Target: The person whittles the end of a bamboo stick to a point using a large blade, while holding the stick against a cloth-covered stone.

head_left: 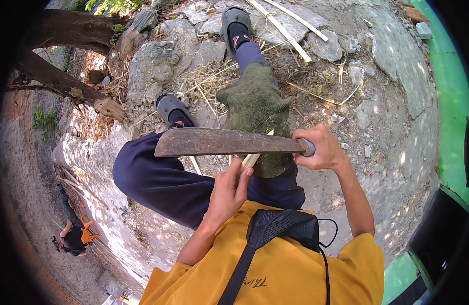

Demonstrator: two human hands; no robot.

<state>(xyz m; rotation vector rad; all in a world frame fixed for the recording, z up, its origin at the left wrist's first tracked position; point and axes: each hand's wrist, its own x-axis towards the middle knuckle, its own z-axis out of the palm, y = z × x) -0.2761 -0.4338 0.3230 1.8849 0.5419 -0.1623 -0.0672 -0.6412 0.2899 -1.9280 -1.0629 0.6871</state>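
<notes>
A machete (224, 142) with a broad, rust-brown blade lies crosswise in front of me, its tip to the left. My right hand (318, 147) is wrapped round its handle, which ends in a grey metal collar. Below the blade, my left hand (228, 190) pinches a short, pale bamboo strip (250, 161) between thumb and fingers. The strip's upper end meets the blade's lower edge; whether it continues behind the blade is hidden. A dark green cloth (260, 101) is draped over my right leg, beneath the blade.
Long pale strips (285, 30) lie on the rocky ground ahead, with thin shavings (209, 81) around my feet. Dark tree trunks (66, 84) stand at the left. Farther off at lower left, a person (71, 239) is beside an orange chair (88, 231). A green sheet (450, 91) borders the right.
</notes>
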